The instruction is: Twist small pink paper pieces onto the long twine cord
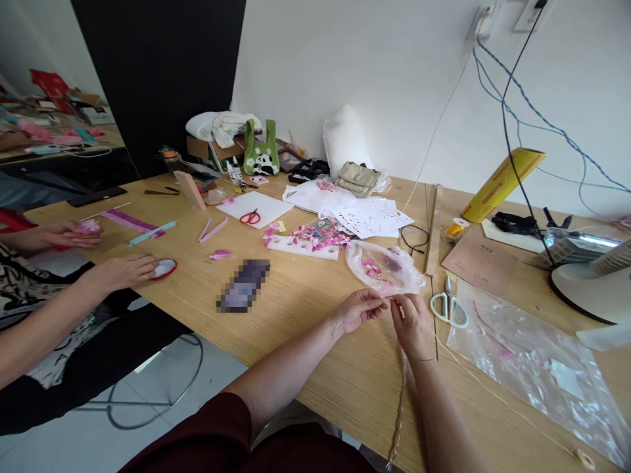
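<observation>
My left hand [362, 310] and my right hand [411, 320] meet over the table's near edge. Between their pinched fingertips runs a thin pink strip [388, 297], too small to make out fully. Just beyond my hands lies a clear plastic bag [409, 281] with pink petal-like pieces [371, 268] in it. White-handled scissors [449, 309] rest to the right of my right hand. Behind the bag, a white foam holder [302, 247] carries several pink flower pieces [323, 234].
A co-worker's hands [129, 270] are at the left, one by a red-rimmed dish [165, 268]. A blurred dark phone-like object [244, 286] lies mid-table. Red scissors [250, 217] sit on a white board [269, 209]. A clear plastic sheet [537, 368], a twisted cord [401, 401] and a lamp base [582, 289] are nearby.
</observation>
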A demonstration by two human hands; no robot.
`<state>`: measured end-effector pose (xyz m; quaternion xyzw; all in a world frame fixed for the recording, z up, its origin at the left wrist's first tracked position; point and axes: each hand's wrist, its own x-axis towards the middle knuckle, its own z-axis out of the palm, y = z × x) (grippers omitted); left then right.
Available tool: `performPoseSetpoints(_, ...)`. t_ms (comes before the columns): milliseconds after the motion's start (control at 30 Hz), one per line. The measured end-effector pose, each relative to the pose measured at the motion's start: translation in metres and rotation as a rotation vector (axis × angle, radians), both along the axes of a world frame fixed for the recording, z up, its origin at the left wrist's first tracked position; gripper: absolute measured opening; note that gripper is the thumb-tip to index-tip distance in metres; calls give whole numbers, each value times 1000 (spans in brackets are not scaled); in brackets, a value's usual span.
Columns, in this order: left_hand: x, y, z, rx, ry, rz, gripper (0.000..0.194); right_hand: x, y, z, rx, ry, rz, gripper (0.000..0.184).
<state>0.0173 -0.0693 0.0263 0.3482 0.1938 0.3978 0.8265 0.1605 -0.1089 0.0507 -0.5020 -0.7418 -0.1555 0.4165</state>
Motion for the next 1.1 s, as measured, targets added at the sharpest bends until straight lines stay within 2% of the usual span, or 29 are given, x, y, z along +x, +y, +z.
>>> performPoseSetpoints(567, -1, 2, -3, -24, 72, 1, 35, 2, -1, 0, -14, -55, 6, 10)
performPoseSetpoints(800, -1, 4, -5, 16, 101, -10, 34, 3, -2, 0, -22, -112, -7, 12)
performPoseSetpoints(1100, -3, 2, 0, 6, 100, -23, 34, 3, 0, -5, -30, -48, 3, 11)
